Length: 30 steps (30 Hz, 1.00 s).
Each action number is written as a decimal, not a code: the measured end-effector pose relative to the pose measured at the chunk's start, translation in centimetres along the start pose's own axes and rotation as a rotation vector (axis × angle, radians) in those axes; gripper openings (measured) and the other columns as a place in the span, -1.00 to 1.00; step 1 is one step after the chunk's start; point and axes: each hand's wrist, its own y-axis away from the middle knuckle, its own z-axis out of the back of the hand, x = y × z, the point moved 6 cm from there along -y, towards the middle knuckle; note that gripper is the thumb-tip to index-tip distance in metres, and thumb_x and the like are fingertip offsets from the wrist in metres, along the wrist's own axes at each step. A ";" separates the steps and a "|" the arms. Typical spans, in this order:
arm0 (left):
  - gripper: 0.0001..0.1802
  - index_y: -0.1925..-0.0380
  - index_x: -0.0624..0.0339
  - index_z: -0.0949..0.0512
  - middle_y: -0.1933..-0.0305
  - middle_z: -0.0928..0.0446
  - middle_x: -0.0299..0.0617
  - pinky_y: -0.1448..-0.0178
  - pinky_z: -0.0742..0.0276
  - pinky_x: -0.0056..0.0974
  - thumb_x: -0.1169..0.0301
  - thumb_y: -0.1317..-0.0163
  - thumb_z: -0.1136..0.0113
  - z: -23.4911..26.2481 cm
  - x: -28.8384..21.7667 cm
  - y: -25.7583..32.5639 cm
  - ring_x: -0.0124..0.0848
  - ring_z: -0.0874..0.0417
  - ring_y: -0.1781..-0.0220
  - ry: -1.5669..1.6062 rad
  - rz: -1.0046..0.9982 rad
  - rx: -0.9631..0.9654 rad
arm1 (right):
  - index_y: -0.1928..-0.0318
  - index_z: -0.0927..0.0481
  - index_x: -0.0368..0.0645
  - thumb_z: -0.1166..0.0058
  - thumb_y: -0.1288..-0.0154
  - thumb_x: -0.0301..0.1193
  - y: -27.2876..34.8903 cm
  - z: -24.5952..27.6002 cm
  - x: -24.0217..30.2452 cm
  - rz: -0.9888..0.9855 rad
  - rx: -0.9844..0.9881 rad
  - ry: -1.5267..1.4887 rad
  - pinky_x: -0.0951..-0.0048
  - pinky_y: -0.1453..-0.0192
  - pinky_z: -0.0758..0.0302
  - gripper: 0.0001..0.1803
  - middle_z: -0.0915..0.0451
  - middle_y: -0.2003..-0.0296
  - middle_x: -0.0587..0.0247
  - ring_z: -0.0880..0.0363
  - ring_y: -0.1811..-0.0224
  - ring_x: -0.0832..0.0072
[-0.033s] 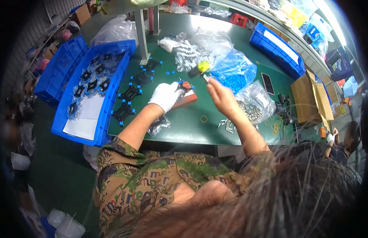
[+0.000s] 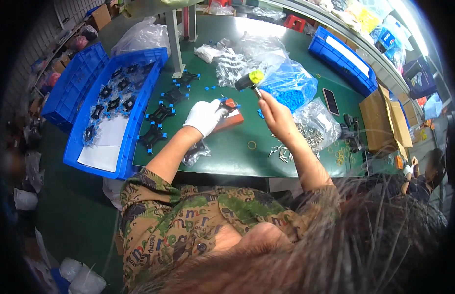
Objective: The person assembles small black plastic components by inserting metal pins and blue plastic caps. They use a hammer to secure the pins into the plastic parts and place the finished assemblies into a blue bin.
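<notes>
My right hand (image 2: 276, 115), bare, is closed round the handle of a mallet (image 2: 247, 82) with a black head and a yellow-green end. The mallet is lifted above the bench, up and to the right of a red-brown block (image 2: 231, 121). My left hand (image 2: 204, 117), in a white glove, holds a small black bracket with blue tips (image 2: 228, 106) against the top of that block. Left of the glove, several similar black brackets (image 2: 161, 113) lie in a row. Beyond the mallet, a clear bag (image 2: 286, 88) holds many small blue pieces.
At the left stands a blue crate (image 2: 122, 166) with wrapped brackets. Metal pins (image 2: 281, 153), a clear bag (image 2: 315, 120), a rubber band (image 2: 252, 145) and a phone (image 2: 331, 102) lie right. A cardboard box (image 2: 379, 120) stands beyond. A metal post (image 2: 174, 44) rises behind the brackets.
The mallet and my right hand have shifted slightly to the right, and the mallet's head sits a little higher. My left hand stays on the bracket at the block.
</notes>
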 end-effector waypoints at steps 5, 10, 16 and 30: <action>-0.52 -0.05 0.20 -0.56 0.17 -0.70 0.20 -0.05 -0.59 0.13 -0.01 -0.45 -0.14 0.7 0.7 -0.1 0.17 -0.71 0.07 0.004 0.081 0.059 | -0.33 -0.52 -0.14 -0.08 -0.58 -0.20 0.9 -0.1 -0.2 -0.128 0.160 -0.061 0.12 -0.01 -0.62 -0.55 -0.72 0.13 -0.16 -0.74 0.06 -0.08; -0.51 -0.24 0.13 -0.52 -0.06 -0.70 0.13 -0.16 -0.62 -0.05 0.14 -0.41 -0.22 3.8 4.9 1.7 0.05 -0.74 -0.08 0.423 0.201 -0.166 | -0.27 -0.58 -0.16 -0.23 -0.47 -0.22 5.0 -1.6 -0.1 -0.233 0.411 -0.018 0.14 0.02 -0.63 -0.54 -0.73 0.14 -0.13 -0.76 0.08 -0.02; -0.48 -0.29 0.21 -0.54 0.05 -0.73 -0.03 -0.07 -0.61 -0.25 0.27 -0.37 -0.32 9.7 18.4 0.2 -0.34 -0.73 0.07 0.334 0.345 -0.467 | -0.10 -0.60 -0.09 -0.06 -0.54 -0.09 10.3 -4.1 -1.1 -0.065 0.523 0.171 -0.07 0.07 -0.59 -0.63 -0.71 0.21 -0.11 -0.70 0.12 -0.13; -0.69 -0.14 0.18 -0.59 0.10 -0.65 -0.27 -0.07 -0.61 -0.34 0.46 -0.42 -0.25 6.4 9.1 -0.1 -0.49 -0.69 0.07 1.372 0.308 -0.382 | 0.08 -0.70 -0.12 -0.29 -0.36 -0.20 10.1 -4.6 1.5 0.162 0.462 0.369 0.10 0.03 -0.60 -0.72 -0.62 0.25 0.13 -0.67 0.11 0.07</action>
